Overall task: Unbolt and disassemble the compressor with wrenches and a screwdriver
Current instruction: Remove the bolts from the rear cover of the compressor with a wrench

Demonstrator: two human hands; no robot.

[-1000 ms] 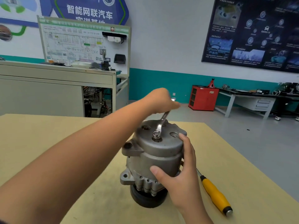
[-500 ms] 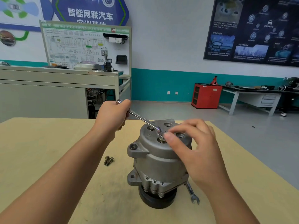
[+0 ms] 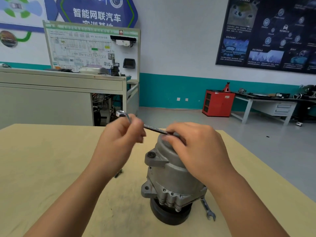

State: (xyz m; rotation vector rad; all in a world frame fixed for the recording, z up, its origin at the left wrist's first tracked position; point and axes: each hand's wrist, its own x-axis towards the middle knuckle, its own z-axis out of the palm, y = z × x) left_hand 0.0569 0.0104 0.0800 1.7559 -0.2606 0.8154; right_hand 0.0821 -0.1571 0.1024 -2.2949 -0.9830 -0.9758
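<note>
A grey metal compressor [image 3: 168, 175] stands upright on its black pulley on the tan table [image 3: 44, 165]. My left hand [image 3: 119, 142] grips a slim wrench [image 3: 153, 129] near its ring end, which pokes out above my fingers. The wrench slants down to the right over the compressor's top. My right hand [image 3: 196, 147] lies over the top of the compressor, fingers on the wrench's far end, hiding the bolt there. Whether the wrench sits on a bolt I cannot tell.
A second open-ended wrench [image 3: 207, 209] lies on the table at the compressor's right base. A loose bolt [image 3: 118, 173] rests beside my left wrist. Behind the table stand a grey training bench [image 3: 59, 93], a red cabinet [image 3: 218, 103] and open floor.
Both hands have risen and moved closer together. The wrench is lifted to a flatter slant above the compressor top. My right hand now covers the top. The view has tilted slightly.
</note>
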